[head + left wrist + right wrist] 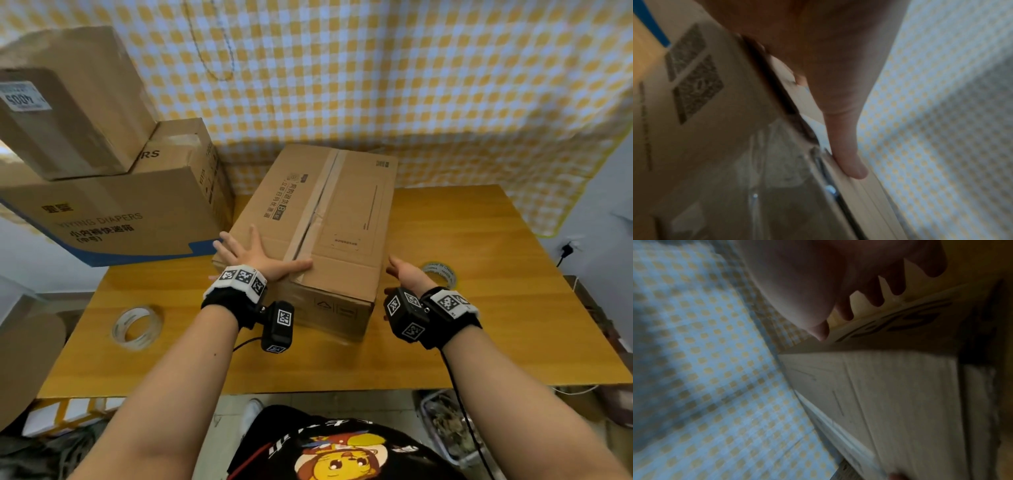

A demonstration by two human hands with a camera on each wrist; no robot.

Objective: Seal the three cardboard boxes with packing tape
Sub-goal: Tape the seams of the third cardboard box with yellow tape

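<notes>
A long cardboard box (342, 212) lies in the middle of the wooden table (479, 308), with a strip of tape along its top seam. My left hand (260, 253) lies flat on the near left part of its top, fingers spread, the thumb (849, 162) reaching toward the seam. My right hand (402, 272) is held open beside the box's near right edge, fingers (859, 293) straight; whether it touches the box (900, 394) I cannot tell. A clear tape roll (137, 327) lies left on the table. A second roll (442, 274) lies just behind my right hand.
Three cardboard boxes (113, 212) are stacked at the table's back left, close to the long box. A yellow checked cloth (376, 85) hangs behind. Bare tabletop shows at the front and right. A wall socket (567, 250) is at far right.
</notes>
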